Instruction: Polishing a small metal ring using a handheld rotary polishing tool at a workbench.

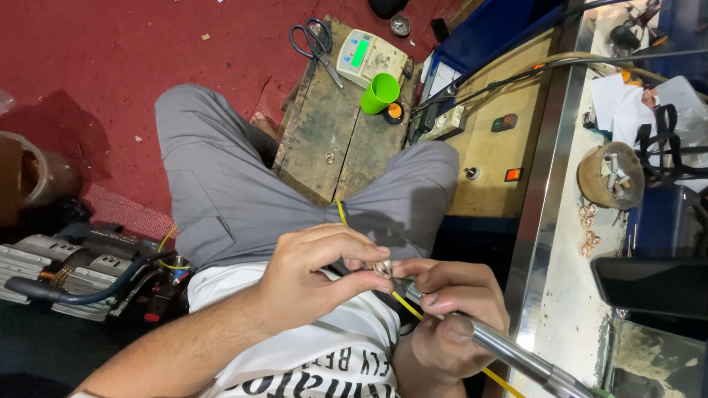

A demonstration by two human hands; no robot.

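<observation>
Red carpet fills the upper left, and a wood block (332, 133) with scissors (316, 40) and a green cup (380, 92) sits above our knees. Low in the middle, our left hand (313, 276) pinches a small ring (382, 268). Our right hand (450, 317) grips a metal tool (509, 352) just under it. We think the tiny ring could slip and fall, because only fingertips hold it.

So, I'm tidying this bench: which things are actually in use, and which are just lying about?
In use: left hand, small silvery ring, right hand, metal handpiece, yellow cord.
Lying about: scissors, green cup, digital scale, wooden block.
</observation>
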